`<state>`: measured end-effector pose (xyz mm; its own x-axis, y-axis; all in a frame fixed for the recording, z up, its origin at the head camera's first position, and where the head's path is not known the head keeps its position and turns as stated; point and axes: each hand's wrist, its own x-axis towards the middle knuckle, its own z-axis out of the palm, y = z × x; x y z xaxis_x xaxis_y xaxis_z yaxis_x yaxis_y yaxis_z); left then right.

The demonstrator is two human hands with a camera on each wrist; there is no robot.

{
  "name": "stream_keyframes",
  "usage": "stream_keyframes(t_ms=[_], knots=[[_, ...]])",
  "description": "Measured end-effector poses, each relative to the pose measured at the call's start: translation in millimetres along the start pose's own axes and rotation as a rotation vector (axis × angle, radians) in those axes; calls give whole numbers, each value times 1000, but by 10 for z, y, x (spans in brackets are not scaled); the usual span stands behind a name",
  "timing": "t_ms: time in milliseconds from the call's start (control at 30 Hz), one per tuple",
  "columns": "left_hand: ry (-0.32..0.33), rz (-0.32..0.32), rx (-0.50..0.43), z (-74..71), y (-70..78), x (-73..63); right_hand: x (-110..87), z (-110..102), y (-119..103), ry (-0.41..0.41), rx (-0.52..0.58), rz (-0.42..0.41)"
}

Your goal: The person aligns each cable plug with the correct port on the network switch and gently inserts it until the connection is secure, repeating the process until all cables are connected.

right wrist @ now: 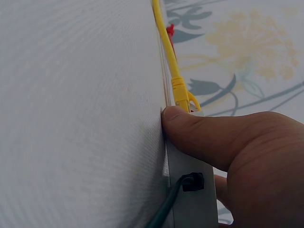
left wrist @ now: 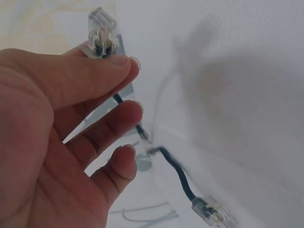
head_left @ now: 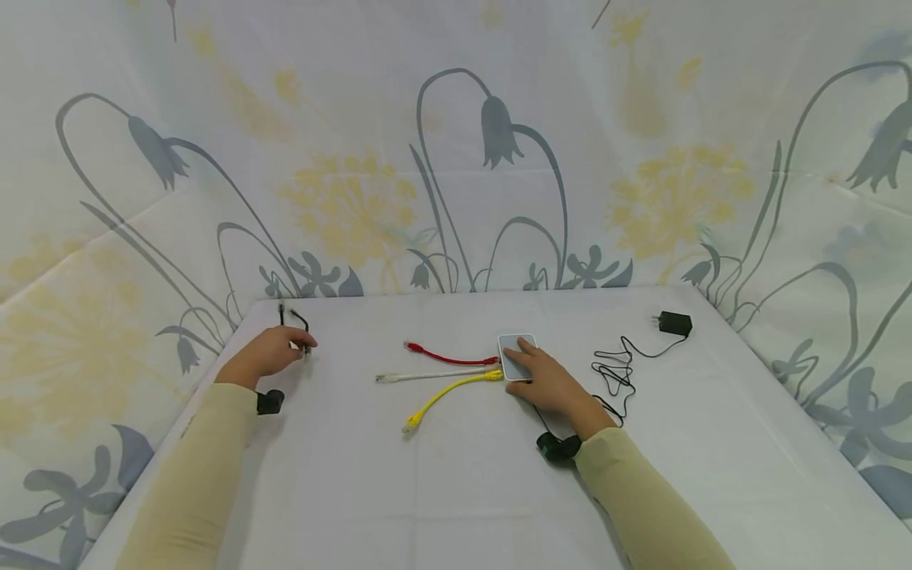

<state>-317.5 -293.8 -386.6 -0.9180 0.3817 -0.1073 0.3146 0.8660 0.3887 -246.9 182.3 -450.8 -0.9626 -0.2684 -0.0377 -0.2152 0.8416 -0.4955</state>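
My left hand (head_left: 274, 351) pinches a short black network cable (left wrist: 117, 98) between thumb and index finger, right by its clear plug (left wrist: 102, 35). The other fingers are loosely bent beside it. A second short black cable (left wrist: 176, 168) with clear plugs lies close by on the table. At the centre right, my right hand (head_left: 552, 384) grips a small white network box (head_left: 509, 367) with a grey top, thumb along its near side. Red (head_left: 456, 360), white (head_left: 427, 375) and yellow (head_left: 449, 388) network cables run left from the box. The yellow plug (right wrist: 180, 90) sits in its port.
A black power adapter (head_left: 674, 322) lies at the back right of the white table (head_left: 456, 475). Its thin cord (head_left: 616, 372) is bunched in loops and leads toward the box, where a black plug (right wrist: 194, 181) enters the near side. A flowered cloth (head_left: 456, 198) hangs behind.
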Motion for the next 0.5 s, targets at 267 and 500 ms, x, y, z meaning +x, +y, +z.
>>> stream_keyframes(t_ms=[267, 500], knots=[[43, 40, 58, 70, 134, 46, -5, -2, -5, 2, 9, -2], [98, 69, 103, 164, 237, 91, -5, 3, 1, 5, 8, -14]])
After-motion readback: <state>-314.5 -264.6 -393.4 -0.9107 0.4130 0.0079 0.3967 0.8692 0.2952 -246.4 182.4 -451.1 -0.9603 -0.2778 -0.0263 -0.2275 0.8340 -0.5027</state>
